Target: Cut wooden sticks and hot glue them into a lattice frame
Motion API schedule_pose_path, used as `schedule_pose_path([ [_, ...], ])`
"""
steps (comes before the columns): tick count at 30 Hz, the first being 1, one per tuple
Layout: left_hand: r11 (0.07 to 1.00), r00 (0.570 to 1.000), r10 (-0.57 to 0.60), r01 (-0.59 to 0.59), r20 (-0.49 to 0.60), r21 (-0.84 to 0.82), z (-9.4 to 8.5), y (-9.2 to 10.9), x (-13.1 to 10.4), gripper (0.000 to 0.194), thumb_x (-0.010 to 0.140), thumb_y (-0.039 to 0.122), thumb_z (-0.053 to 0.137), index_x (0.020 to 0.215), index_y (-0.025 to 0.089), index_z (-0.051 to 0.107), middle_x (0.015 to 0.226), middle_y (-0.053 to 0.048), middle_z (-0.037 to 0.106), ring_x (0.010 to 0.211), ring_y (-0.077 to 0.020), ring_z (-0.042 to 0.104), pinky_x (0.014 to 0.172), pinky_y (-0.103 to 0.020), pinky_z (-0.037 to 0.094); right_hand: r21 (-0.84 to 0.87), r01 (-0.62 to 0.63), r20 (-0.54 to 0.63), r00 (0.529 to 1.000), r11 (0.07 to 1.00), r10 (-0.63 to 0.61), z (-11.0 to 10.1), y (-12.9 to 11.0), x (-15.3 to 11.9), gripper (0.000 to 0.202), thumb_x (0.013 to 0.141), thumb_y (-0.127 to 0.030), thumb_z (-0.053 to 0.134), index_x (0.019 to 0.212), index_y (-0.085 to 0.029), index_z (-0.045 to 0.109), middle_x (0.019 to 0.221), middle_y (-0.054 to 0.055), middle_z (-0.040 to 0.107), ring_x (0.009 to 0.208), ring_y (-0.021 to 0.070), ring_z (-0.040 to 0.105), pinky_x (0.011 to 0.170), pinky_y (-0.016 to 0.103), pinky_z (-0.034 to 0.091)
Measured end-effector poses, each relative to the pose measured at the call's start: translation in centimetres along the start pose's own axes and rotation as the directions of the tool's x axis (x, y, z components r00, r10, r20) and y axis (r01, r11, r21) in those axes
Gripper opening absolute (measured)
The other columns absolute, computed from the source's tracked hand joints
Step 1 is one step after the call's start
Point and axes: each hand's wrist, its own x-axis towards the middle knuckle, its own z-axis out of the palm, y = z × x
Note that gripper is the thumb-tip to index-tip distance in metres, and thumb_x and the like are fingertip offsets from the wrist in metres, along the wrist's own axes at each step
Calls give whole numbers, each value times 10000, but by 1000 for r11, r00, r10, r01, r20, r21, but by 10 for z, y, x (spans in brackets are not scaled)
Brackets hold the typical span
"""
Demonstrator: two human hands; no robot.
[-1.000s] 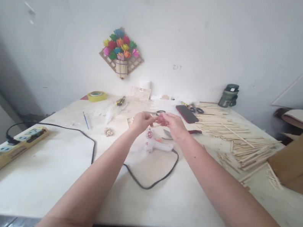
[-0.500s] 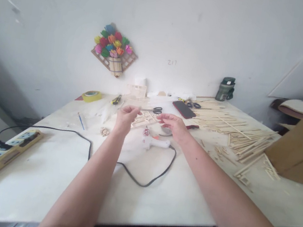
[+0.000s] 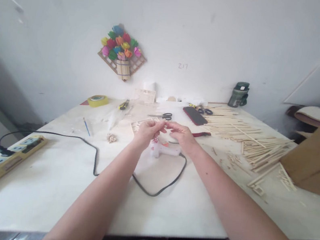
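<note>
My left hand point(image 3: 149, 130) and my right hand point(image 3: 182, 135) meet at the fingertips above the middle of the table. Both are closed in a pinch; whatever lies between the fingers is too small to make out. Beneath them is a white glue gun point(image 3: 164, 150) with a patterned nozzle end, its black cord point(image 3: 159, 194) looping toward me. A small frame of pale wooden sticks point(image 3: 135, 125) lies behind my left hand and is partly covered by it. Beyond the hands rest black-handled scissors point(image 3: 166, 116). Red-handled pliers point(image 3: 202, 135) are half hidden behind my right hand.
Many thin wooden sticks point(image 3: 260, 151) spread over the right side, beside a cardboard box point(image 3: 315, 162). A phone point(image 3: 195, 116), a green bottle point(image 3: 239, 94), yellow tape point(image 3: 98, 101) and a utility knife point(image 3: 123, 105) stand or lie farther back. A power strip point(image 3: 1, 167) occupies the left edge.
My left hand has moved right, so its fingertips now meet those of my right hand. My right hand has shifted only slightly, its fingers drawing closer together. The frame's left part is now uncovered.
</note>
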Motion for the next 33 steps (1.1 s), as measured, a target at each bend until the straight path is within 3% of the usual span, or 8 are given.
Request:
schedule_pose_path([
  [6,990,995,94,-90,-31,110,0,-2,1,360,709,477,562,583,144,509,500,13,513,410,-39,312,410,-201,208,-137,39,6,999,990,-39,2,-1,0,553,589,-43,395,1050,-226,641,1171,10,584,1129,146,484,1004,330,319],
  [13,990,991,128,-129,26,51,-5,1,0,315,763,414,501,596,150,462,507,38,418,429,-37,287,408,-189,190,-12,105,50,993,994,-104,2,2,1,574,576,-42,428,1048,-294,639,1161,-36,592,1147,158,472,1037,352,271],
  [18,997,990,78,-76,-117,21,-10,1,4,258,747,309,488,556,156,404,470,54,363,400,-31,257,388,-186,161,110,123,78,988,986,-132,1,-2,0,507,601,-66,469,1001,-312,658,1147,-42,600,1147,174,467,1016,362,284],
  [22,999,974,49,-48,-221,12,-17,-1,7,242,734,311,495,563,147,446,473,39,430,381,-26,244,375,-187,145,194,89,23,995,977,-95,-2,-4,-2,454,640,-103,489,1017,-295,652,1141,-28,605,1074,173,514,971,361,322],
  [28,986,998,57,-61,-30,-152,-12,1,3,301,689,393,602,811,118,583,604,-5,568,388,-11,238,383,-191,125,245,53,-19,999,968,-50,-6,0,0,385,635,-103,500,928,-266,688,1087,-20,633,1088,175,497,962,353,320],
  [33,983,994,100,-93,36,-157,-7,1,0,300,673,408,632,779,128,618,646,-13,594,395,-9,240,388,-206,128,286,8,-16,1000,958,-4,-5,3,2,382,631,-107,515,933,-265,687,1034,-21,655,1045,171,523,963,353,317],
])
